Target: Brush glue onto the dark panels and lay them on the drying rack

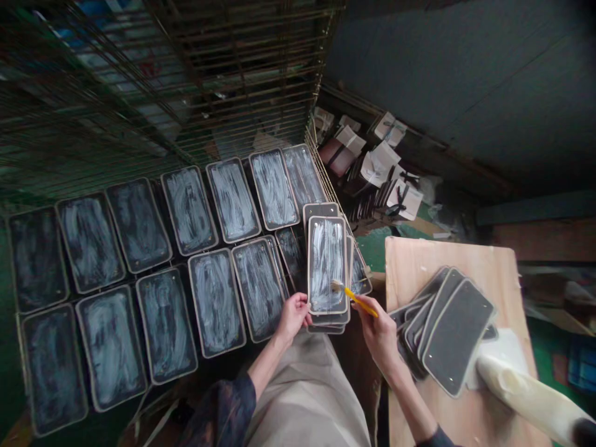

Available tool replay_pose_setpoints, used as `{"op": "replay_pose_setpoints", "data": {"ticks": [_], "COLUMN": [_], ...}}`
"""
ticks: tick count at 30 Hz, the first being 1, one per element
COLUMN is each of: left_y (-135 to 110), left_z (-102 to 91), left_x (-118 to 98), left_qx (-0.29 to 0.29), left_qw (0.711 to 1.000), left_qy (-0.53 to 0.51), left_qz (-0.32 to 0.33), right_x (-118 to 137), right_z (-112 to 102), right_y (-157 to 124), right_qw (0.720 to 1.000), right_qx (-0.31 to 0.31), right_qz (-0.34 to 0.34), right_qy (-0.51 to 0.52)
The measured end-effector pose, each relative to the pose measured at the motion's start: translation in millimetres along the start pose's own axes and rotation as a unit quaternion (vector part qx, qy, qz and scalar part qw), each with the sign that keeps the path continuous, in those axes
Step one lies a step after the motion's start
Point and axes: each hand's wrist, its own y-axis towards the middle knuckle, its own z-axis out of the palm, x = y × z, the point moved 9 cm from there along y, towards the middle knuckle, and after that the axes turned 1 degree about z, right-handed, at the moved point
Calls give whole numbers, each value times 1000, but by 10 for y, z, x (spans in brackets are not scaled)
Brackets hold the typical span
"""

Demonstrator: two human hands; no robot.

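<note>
So this dark rectangular panel (326,262) with rounded corners and a pale rim is lying atop a few similar ones near the metal wire rack's (323,167) right edge, showing streaky white smears. The slim yellow-handled brush (356,297) is slanting, pale bristles touching its near end.

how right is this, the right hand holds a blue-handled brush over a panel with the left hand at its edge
The brush is yellow-handled, not blue, in the head view. The right hand holds it over the panel with the left hand at its edge.
</note>
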Motion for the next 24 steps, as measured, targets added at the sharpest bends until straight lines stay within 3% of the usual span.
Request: {"op": "replay_pose_setpoints", "data": {"ticks": [2, 8, 17, 21, 24], "left_y": [16, 28, 63, 92, 100], "left_z": [1, -6, 11, -6, -21], "left_x": [3, 10, 16, 77, 92], "left_qx": [0, -15, -30, -32, -41], "left_qw": [1000, 1000, 999, 999, 998], "left_qy": [7, 16, 29, 41, 40], "left_qz": [-4, -14, -6, -5, -8], "right_x": [83, 303, 68, 103, 69], "right_z": [-34, 330, 219, 216, 252], "right_y": [161, 657, 1632, 1772, 1745], "right_qw": [1000, 989, 984, 980, 982], "right_qx": [-13, 103, -1, -32, -13], "right_qz": [-29, -79, -69, -69, -49], "right_qy": [-4, 66, 166, 182, 183]}}
